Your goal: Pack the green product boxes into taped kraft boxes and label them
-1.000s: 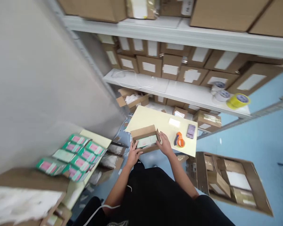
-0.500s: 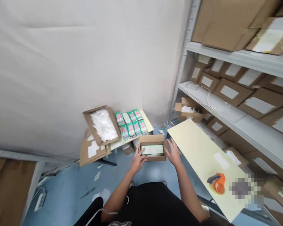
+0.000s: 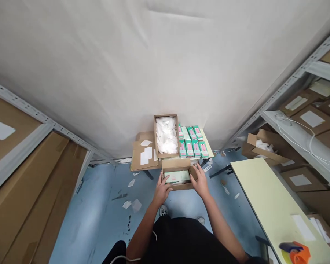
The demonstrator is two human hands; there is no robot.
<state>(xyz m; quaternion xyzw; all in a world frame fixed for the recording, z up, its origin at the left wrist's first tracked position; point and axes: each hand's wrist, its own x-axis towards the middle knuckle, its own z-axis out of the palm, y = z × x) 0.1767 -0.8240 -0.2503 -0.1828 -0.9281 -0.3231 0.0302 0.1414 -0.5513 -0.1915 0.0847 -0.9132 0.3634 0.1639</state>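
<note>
Between my two hands is a small open cardboard box (image 3: 178, 187), held in front of my body above the floor. Pale green and white boxes (image 3: 177, 176) lie inside it. My left hand (image 3: 162, 189) grips the left end, with fingers over the rim near the contents. On the right end, my right hand (image 3: 200, 181) clasps the side wall, its fingers at the upper corner. Just beyond stand several green boxes with pink pictures (image 3: 189, 147), in two rows on a small table. Next to them sits a larger carton filled with white plastic packets (image 3: 167, 135).
A pale yellow table (image 3: 266, 187) at right bears an orange tape dispenser (image 3: 301, 253). Metal shelves (image 3: 280, 123) with labelled cartons line the right; large cartons (image 3: 30, 190) fill a rack at left. Flattened cardboard (image 3: 137, 156) and paper scraps (image 3: 136, 205) lie about.
My view has swung left, so the small table now lies straight ahead and the yellow table has shifted rightward. Both hands still hold the cardboard box.
</note>
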